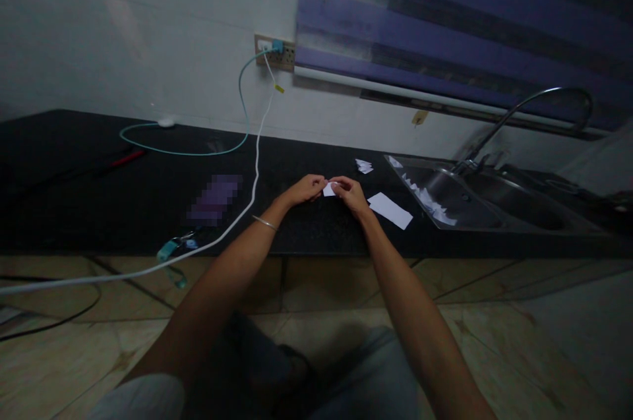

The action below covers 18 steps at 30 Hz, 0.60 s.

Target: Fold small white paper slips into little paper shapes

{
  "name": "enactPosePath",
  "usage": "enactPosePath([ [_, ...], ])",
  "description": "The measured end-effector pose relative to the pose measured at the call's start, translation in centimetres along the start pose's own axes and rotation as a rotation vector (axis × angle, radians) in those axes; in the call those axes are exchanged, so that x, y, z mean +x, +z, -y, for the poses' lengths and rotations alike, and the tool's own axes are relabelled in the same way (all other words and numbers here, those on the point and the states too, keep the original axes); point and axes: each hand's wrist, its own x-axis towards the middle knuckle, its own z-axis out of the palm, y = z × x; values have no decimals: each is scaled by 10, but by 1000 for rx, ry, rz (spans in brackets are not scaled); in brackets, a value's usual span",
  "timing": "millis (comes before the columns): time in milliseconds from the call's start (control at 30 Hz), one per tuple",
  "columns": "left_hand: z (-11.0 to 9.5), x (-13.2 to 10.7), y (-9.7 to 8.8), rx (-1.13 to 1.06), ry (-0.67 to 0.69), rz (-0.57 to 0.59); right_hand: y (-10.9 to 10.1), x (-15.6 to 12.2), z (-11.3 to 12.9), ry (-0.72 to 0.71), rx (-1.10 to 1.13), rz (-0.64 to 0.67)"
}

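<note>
Both hands meet over the black countertop point(297, 229) around a small piece of white paper point(329, 190). My left hand point(307, 189) pinches its left edge with closed fingers. On the paper's right side, my right hand point(350, 193) grips with thumb and fingers, hiding part of it. Just right of my right wrist lies a flat white sheet of paper point(390, 210). Beyond the hands sits a small cluster of folded white paper pieces point(364, 166). More folded paper pieces point(429, 204) line the left rim of the sink.
A double steel sink point(475, 212) with a curved faucet point(524, 100) is at right. A white cable point(256, 176) crosses the counter left of my hands from a wall socket point(287, 56). A teal cable point(192, 153), a blurred purple rectangle point(215, 199) and a teal strap point(169, 250) lie left.
</note>
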Motion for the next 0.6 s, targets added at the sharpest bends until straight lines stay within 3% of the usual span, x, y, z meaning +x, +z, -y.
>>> enactPosePath([
  [200,-5,1,8,331,30,-164,-1,0,-2,6,6,-6],
  [300,-13,-1,8,546,-9,-336,-1,0,-3,3,22,-1],
  [367,-20,-6,3,714,-106,-554,-1,0,-2,5,34,-7],
  [433,-25,-16,-8,837,-209,-675,-1,0,0,18,35,-8],
  [600,-29,-48,-39,960,-443,-728,-1,1,2,52,34,-12],
])
